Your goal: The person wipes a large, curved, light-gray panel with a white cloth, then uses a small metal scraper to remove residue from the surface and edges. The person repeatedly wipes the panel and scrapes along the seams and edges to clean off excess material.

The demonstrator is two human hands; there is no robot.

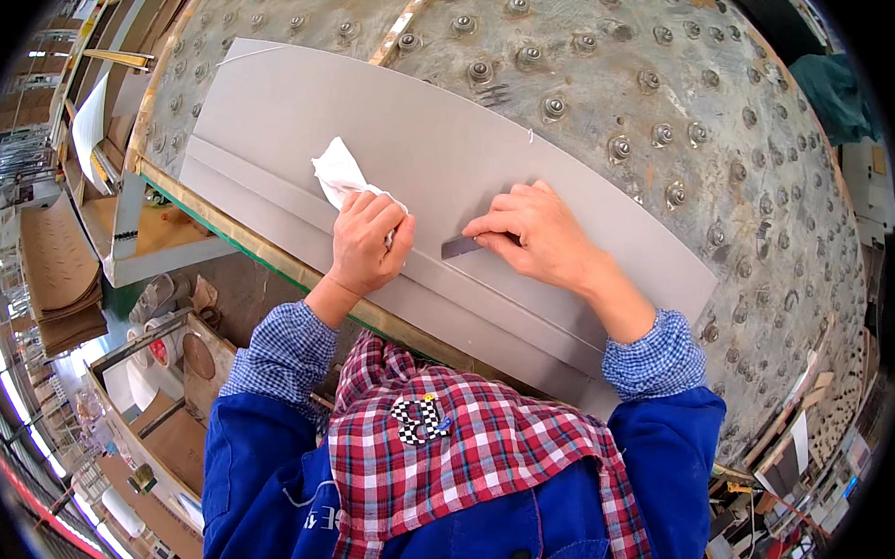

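A long grey panel (pixel 375 116) lies across the table in front of me, with a raised strip running along its near side. My left hand (pixel 367 238) is closed around a crumpled white cloth (pixel 339 165), part of which sticks up past the fingers over the panel. To its right, my right hand (pixel 539 234) pinches a small flat dark grey blade (pixel 459 247), whose free end is at the panel beside the raised strip. Whether the blade touches the surface I cannot tell. A small white scrap (pixel 531 136) sits at the panel's far edge.
The worn metal table top (pixel 616 77) is studded with several ball rollers. A wooden strip (pixel 404 23) lies beyond the panel. Below the table's left edge stands an open wooden box (pixel 157 407). Stacked brown sheets (pixel 61 263) are farther left, and a dark green cloth (pixel 837 95) hangs at far right.
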